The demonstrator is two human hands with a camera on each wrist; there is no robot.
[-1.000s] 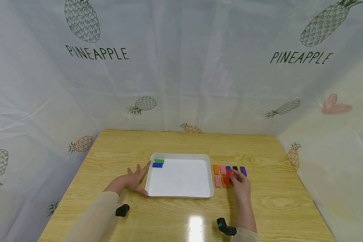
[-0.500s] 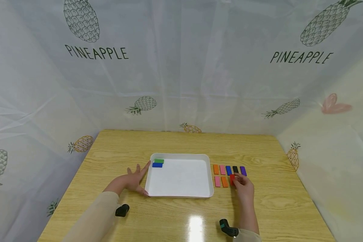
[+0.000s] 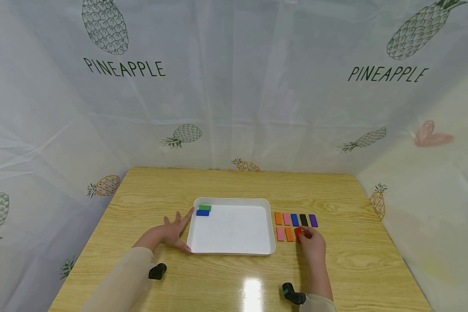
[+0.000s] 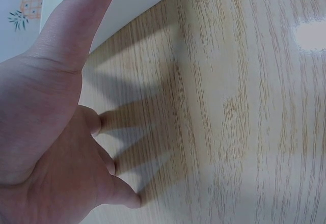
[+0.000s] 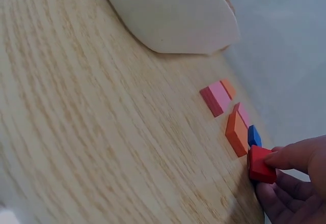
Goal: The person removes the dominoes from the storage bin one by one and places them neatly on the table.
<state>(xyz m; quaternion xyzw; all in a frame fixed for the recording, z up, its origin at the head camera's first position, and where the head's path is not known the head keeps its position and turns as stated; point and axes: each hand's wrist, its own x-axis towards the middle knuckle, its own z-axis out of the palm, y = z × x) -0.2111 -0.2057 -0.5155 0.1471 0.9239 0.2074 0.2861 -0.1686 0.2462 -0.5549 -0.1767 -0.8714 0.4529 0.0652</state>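
Observation:
My right hand [image 3: 313, 244] pinches a red block [image 5: 261, 164] between thumb and fingers, at the right end of the nearer row of blocks. In the right wrist view an orange block [image 5: 237, 134] lies right beside it, and a pink block [image 5: 216, 99] lies further along. My left hand [image 3: 174, 232] is spread at the left side of a white tray [image 3: 234, 253], index finger and thumb reaching its rim. Inside the tray, at its far left corner, a green block [image 3: 205, 208] lies just behind a blue block [image 3: 203, 213].
The farther row on the wooden table [image 3: 234, 184] holds an orange block [image 3: 278, 218], a pink block [image 3: 287, 219], a blue block [image 3: 294, 220], a black block [image 3: 303, 220] and a purple block [image 3: 313, 220]. A pineapple-print curtain [image 3: 234, 95] stands behind the table.
My right hand has moved the red block from over the blue block rightward, then down beside the nearer orange block. The left hand stays where it was.

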